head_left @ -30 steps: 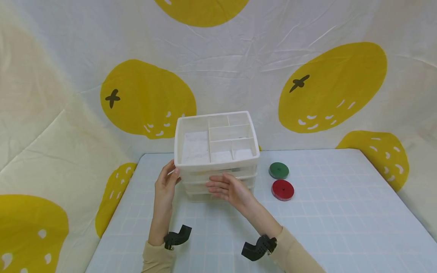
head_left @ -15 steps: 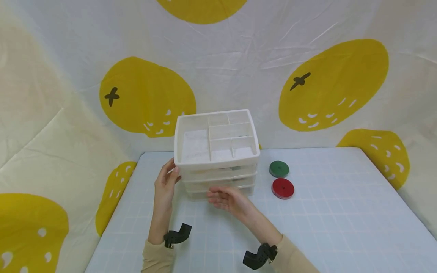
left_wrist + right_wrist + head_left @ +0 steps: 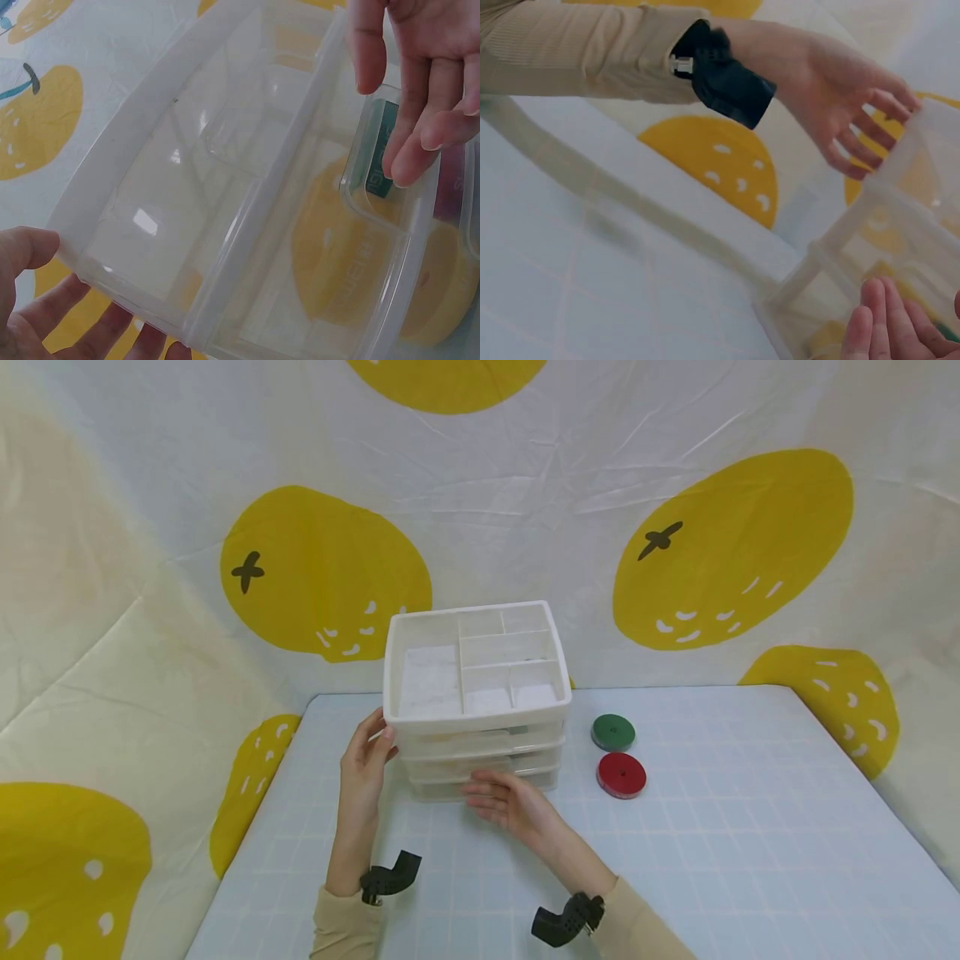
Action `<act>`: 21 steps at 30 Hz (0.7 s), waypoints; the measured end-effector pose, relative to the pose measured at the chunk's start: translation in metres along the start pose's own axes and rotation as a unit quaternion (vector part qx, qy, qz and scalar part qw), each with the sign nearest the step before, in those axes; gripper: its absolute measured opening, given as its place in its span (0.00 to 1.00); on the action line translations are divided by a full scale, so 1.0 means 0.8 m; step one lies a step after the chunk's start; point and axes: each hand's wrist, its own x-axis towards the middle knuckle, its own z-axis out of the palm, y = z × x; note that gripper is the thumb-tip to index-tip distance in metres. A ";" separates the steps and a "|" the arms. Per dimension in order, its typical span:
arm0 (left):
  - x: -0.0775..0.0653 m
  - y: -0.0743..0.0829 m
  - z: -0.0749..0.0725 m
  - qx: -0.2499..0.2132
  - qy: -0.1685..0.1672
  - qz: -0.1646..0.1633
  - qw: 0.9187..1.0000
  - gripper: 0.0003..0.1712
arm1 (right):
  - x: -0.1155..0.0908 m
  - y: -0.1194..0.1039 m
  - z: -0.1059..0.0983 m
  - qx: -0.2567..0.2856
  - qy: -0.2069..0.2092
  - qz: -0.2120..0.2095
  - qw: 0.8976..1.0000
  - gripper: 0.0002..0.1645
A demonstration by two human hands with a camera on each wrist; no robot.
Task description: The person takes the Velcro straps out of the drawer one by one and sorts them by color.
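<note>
A white plastic drawer unit with clear drawers and a divided top tray stands on the table. My left hand holds its front left corner under the top rim, thumb at the front and fingers along the side. In front of the lower drawers is my right hand, its fingers loosely extended and nothing in its grasp. The left wrist view shows those right fingers over a drawer front, overlapping a green label seen through the plastic. Yellowish shapes also show through the drawers.
A green flat roll and a red flat roll lie on the table right of the unit. Close behind hangs a pale cloth with large yellow fruit prints. Both wrists carry black camera mounts.
My right hand has come down from the upper drawers to the lower ones, then shifted slightly right. The left hand and the drawer unit stay in place.
</note>
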 end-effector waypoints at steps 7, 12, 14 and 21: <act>0.000 0.000 0.000 0.000 0.003 -0.007 1.000 0.24 | 0.006 0.000 -0.004 0.009 0.002 0.000 1.000 0.32; 0.000 0.001 0.000 -0.003 0.002 -0.005 1.000 0.23 | 0.007 0.000 -0.006 0.015 -0.008 -0.014 1.000 0.34; -0.001 0.002 0.000 -0.003 0.001 -0.004 1.000 0.23 | 0.007 0.000 -0.006 0.017 -0.016 -0.024 0.999 0.32; -0.002 0.003 -0.001 -0.001 0.000 -0.006 1.000 0.23 | 0.008 -0.002 -0.006 0.046 -0.018 -0.029 0.998 0.29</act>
